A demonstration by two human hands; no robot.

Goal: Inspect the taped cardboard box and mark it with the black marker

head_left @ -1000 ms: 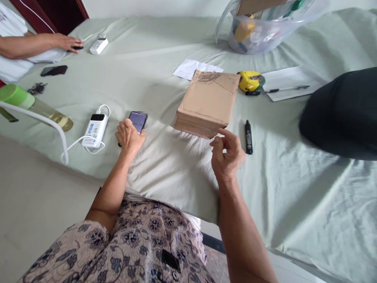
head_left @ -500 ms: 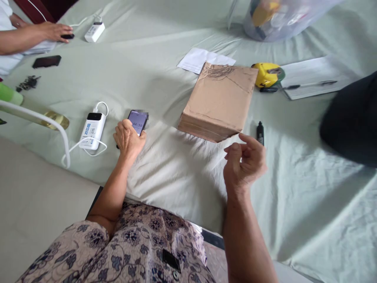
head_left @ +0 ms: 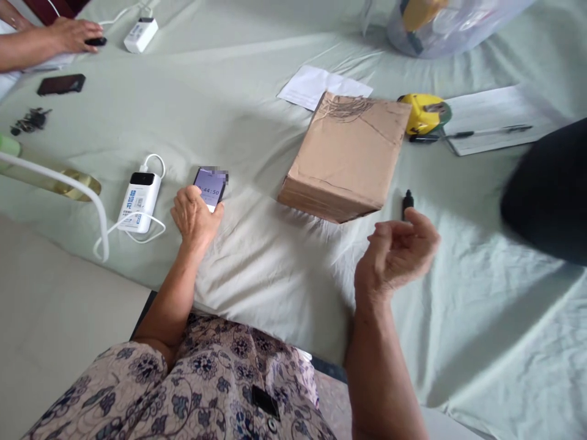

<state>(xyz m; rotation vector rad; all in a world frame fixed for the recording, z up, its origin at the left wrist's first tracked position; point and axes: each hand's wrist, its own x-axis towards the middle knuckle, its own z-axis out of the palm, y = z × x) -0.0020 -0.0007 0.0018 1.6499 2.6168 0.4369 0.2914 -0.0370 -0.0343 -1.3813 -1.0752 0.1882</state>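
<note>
My left hand [head_left: 195, 214] is closed round the lower part of a smartphone [head_left: 211, 184] that lies on the cloth, its lit screen showing large digits. My right hand [head_left: 398, 250] is half curled with the fingers apart and holds nothing; it is just right of the front corner of a cardboard box [head_left: 351, 156]. Partly hidden behind its fingertips is a black marker [head_left: 408, 203]. The box lies with black scribbles on its top face. A yellow tape measure [head_left: 424, 114] sits against the box's far right corner.
Papers [head_left: 499, 116] with a pen [head_left: 490, 131] lie at the right, near a dark container [head_left: 550, 195]. A clear plastic bin [head_left: 435, 36] stands behind. At left are a white power bank [head_left: 140, 198], a bottle [head_left: 77, 183], keys [head_left: 31, 122] and a co-worker's hand [head_left: 76, 35].
My right hand has moved right, away from the box corner and toward the marker, its fingers still half curled. My left hand stays on the smartphone. The view has shifted slightly.
</note>
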